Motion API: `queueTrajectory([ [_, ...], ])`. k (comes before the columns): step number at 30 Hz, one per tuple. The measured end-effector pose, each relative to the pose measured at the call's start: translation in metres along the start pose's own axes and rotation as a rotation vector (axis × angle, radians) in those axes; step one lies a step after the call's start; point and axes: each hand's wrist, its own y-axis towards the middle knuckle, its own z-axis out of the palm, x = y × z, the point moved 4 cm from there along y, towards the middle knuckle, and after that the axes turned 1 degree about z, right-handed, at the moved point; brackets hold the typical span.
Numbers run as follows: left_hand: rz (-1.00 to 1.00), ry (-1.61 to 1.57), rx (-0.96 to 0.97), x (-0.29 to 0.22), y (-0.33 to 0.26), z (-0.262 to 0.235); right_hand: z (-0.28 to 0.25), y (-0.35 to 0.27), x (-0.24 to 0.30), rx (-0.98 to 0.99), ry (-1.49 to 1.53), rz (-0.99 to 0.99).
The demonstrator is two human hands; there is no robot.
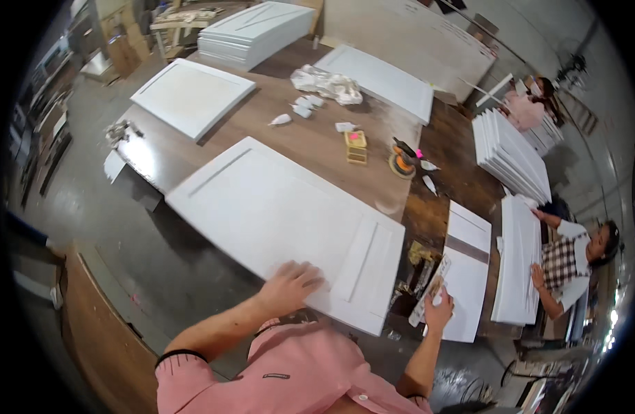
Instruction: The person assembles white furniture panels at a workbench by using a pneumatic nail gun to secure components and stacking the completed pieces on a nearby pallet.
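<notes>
A large white panel door [283,207] with recessed grooves lies across the near side of the table. My left hand [293,284] rests on its near edge, fingers apart and slightly blurred. To the right of the door, my right hand [439,312] has its fingers curled round a small whitish thing that I cannot make out. It is beside a long, pale, stained object [428,293]. Under and beyond that hand lies a narrower white panel [466,297] with a brown strip across it.
Beyond the door are an orange-black sander [402,162], a yellow box [356,147], small white bottles [304,106] and a crumpled cloth [326,83]. White panels are stacked at the back [255,34] and right [511,155]. A co-worker [566,259] handles a panel [518,262] at right.
</notes>
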Motion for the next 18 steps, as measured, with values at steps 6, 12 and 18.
queueTrajectory([
  [6,0.112,0.118,-0.206,0.029,0.057,-0.196,-0.073,-0.080,0.167,0.454,0.774,-0.555],
  [12,-0.237,-0.195,-1.052,0.059,0.082,-0.149,-0.091,-0.069,0.262,0.150,1.518,-0.242],
  [18,-0.869,-0.465,-0.522,0.063,-0.016,0.083,-0.111,-0.062,0.264,-0.001,1.492,-0.221],
])
